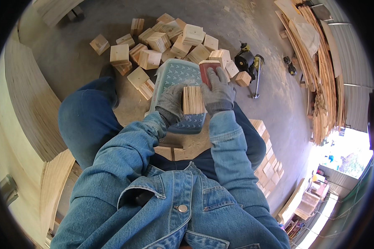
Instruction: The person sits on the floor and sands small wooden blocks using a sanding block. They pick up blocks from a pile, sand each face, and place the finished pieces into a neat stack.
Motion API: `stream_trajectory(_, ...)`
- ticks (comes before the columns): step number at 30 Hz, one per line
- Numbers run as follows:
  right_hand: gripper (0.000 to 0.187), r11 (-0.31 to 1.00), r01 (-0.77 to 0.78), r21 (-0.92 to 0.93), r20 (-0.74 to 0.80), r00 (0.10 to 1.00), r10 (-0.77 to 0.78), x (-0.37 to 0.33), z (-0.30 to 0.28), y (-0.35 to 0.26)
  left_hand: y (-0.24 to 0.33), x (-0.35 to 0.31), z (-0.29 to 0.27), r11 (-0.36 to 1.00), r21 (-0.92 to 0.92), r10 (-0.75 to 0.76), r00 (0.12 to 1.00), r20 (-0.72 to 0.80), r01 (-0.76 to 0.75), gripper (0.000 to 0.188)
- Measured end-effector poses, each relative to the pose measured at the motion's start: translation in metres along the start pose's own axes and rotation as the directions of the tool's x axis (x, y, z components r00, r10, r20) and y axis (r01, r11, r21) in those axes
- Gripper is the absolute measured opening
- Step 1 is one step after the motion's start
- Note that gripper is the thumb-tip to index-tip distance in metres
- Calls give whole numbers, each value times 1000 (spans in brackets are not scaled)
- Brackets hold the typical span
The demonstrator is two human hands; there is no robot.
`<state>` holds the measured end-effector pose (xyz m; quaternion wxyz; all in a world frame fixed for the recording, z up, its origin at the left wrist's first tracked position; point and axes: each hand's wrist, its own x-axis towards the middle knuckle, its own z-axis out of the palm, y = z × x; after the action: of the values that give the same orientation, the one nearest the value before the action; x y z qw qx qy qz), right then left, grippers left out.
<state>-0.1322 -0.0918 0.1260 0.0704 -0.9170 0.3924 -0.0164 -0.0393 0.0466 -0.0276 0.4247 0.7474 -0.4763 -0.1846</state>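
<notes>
In front of me, over a blue-green plastic stool (176, 74), I hold a plywood block (193, 100) with layered edge grain facing up. My left hand (171, 102), in a grey glove, is closed around its left side. My right hand (219, 92), gloved too, grips a reddish sanding block (205, 74) with its fingers along the top. The sanding block sits just beyond the plywood block's far right corner; whether they touch I cannot tell. The right thumb is mostly hidden.
Beyond the stool lies a loose pile of wooden blocks (158, 41). A yellow-and-black power tool (245, 58) stands to its right. Neat rows of blocks (271, 166) are by my right leg. Plywood sheets (33, 103) rise at left; long boards (320, 70) lean at far right.
</notes>
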Motion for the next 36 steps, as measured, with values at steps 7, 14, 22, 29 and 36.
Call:
stream_trajectory(7,62,988,150,-44,-9,989,-151,-117,-8,6,13,-2,-10,997,-30,73,993,-89,-76,83)
stream_trajectory(14,59,975,221,-10,-34,975,-221,-133,-4,11,28,-2,-20,997,-66,42,995,-90,-48,83)
stream_trajectory(22,60,997,65,-39,28,998,-64,-11,-5,-15,13,2,-5,999,-51,2,1000,-18,-3,85)
stream_trajectory(29,63,977,212,-34,-19,977,-213,-73,1,-19,4,-1,-5,992,-118,37,998,-60,-44,83)
stream_trajectory(36,61,940,339,18,-17,941,-339,-153,1,-3,10,0,-11,995,-98,2,1000,-7,-3,84)
